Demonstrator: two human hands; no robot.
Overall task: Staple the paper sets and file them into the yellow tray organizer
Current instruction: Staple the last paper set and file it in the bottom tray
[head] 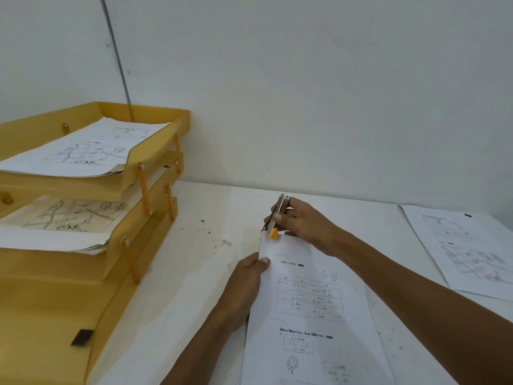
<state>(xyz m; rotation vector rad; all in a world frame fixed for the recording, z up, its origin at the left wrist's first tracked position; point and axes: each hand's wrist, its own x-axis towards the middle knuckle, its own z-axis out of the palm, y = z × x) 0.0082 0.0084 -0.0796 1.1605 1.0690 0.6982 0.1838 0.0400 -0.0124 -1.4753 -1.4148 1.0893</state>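
A printed paper set (308, 309) lies on the white table in front of me. My left hand (245, 284) grips its left edge, thumb on top of the sheet. My right hand (302, 223) is closed around a metal stapler (276, 215) with a yellow tip, whose jaws sit over the set's top left corner. The yellow tray organizer (155, 151) stands at the left with three stacked tiers. Its top and middle tiers hold papers with drawings.
More printed sheets (469, 251) lie on the table at the right. A white wall runs behind the table. A thin cable hangs down the wall behind the organizer. Small dark specks dot the tabletop between the organizer and the paper.
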